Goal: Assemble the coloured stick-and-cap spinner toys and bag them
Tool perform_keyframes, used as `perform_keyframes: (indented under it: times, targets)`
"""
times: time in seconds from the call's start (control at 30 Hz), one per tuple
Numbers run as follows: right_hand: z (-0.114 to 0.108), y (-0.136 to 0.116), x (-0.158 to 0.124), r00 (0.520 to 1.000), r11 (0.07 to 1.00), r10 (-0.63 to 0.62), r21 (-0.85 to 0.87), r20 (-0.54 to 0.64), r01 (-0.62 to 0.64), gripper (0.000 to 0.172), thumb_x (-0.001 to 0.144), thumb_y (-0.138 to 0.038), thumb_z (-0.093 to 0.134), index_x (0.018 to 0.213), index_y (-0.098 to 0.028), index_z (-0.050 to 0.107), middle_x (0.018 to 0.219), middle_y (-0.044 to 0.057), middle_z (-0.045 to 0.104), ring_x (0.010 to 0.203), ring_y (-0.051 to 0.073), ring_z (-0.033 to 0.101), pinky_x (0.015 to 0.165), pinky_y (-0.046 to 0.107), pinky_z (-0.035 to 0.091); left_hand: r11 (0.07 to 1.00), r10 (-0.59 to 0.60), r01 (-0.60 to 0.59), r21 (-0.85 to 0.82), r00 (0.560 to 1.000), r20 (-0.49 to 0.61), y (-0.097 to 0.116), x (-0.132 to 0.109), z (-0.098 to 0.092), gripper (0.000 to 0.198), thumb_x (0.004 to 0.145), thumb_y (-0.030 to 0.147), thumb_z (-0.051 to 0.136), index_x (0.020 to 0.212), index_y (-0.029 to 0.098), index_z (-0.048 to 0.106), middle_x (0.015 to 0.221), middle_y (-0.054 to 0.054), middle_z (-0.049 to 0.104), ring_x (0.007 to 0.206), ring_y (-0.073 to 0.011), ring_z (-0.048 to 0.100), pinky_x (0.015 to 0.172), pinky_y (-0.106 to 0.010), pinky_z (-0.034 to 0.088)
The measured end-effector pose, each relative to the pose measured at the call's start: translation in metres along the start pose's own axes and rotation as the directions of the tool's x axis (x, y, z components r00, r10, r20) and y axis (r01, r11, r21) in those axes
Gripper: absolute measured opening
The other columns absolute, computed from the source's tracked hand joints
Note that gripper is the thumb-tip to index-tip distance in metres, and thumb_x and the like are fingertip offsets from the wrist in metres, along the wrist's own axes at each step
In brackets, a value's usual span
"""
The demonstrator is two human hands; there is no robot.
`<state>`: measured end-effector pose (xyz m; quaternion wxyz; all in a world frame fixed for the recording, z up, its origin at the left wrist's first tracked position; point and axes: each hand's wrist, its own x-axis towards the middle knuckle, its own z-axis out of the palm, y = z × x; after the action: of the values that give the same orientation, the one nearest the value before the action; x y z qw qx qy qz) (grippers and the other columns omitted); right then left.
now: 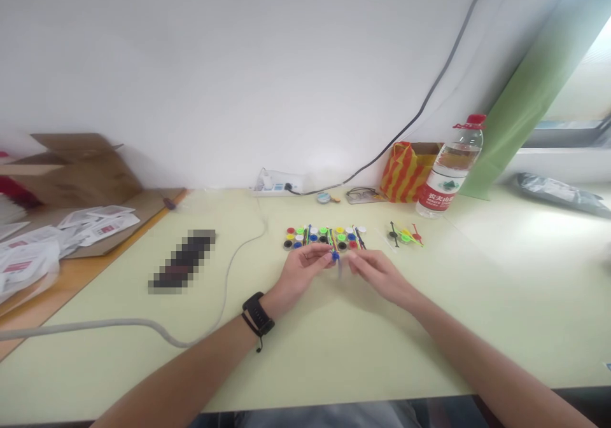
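Note:
My left hand (305, 268) pinches a small blue plastic piece (335, 257) between thumb and fingers, above the table. A thin blurred blue strip hangs from that piece toward the right. Close to its right side is my right hand (377, 273), with thumb and fingers drawn together; whether anything sits between the fingertips is too blurred to make out. Just behind both hands lie rows of small round coloured discs (339, 230) with thin coloured sticks among them. Right of these, several spinner-like pieces (405, 235) in black, green, yellow and red lie on the table.
A water bottle (449, 173) stands before a striped bag (405, 173) at the back right. Glasses (363, 194) and a power strip (279, 183) lie by the wall. A grey cable (228, 282) crosses the left, past a pixelated dark object (184, 262). White packets (102, 224) and a cardboard box (81, 167) are farther left.

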<state>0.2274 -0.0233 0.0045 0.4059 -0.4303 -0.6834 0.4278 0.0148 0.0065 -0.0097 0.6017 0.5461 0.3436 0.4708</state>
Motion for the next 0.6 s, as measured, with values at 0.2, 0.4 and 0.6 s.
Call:
perform_keyframes:
  times: [0.2,0.4,0.6]
  targets:
    - [-0.002,-0.008,0.0,0.999,0.993,0.005,0.121,-0.052,0.001,0.043,0.094,-0.054,0.06,0.069,-0.02,0.051,0.062,-0.003,0.047,0.056,0.012,0.041,0.055,0.027,0.037,1.0,-0.031,0.031,-0.003,1.0,-0.001,0.004,-0.002,0.003,0.035,0.081,0.039,0.082,0.107,0.018,0.077,0.107,-0.009,0.077,0.097,-0.021,0.072,0.097,-0.04,0.057]
    - [0.006,-0.001,0.002,0.992,0.994,-0.104,-0.041,-0.072,0.101,0.024,0.094,-0.045,0.063,0.102,-0.023,0.059,0.091,0.004,0.065,0.074,0.016,0.06,0.065,0.029,0.051,0.999,-0.044,0.044,0.003,0.998,0.054,0.008,-0.003,0.005,0.034,0.08,0.037,0.083,0.107,0.017,0.077,0.105,-0.009,0.077,0.098,-0.0216,0.071,0.094,-0.038,0.057]
    - [0.006,0.006,0.002,0.99,0.983,-0.143,-0.123,-0.018,0.14,0.02,0.096,-0.038,0.058,0.11,-0.025,0.061,0.098,0.006,0.069,0.08,0.018,0.064,0.068,0.031,0.055,0.998,-0.03,0.027,0.053,0.998,0.055,0.011,-0.004,0.006,0.032,0.08,0.038,0.082,0.106,0.018,0.077,0.103,-0.009,0.077,0.095,-0.0211,0.071,0.091,-0.036,0.056]
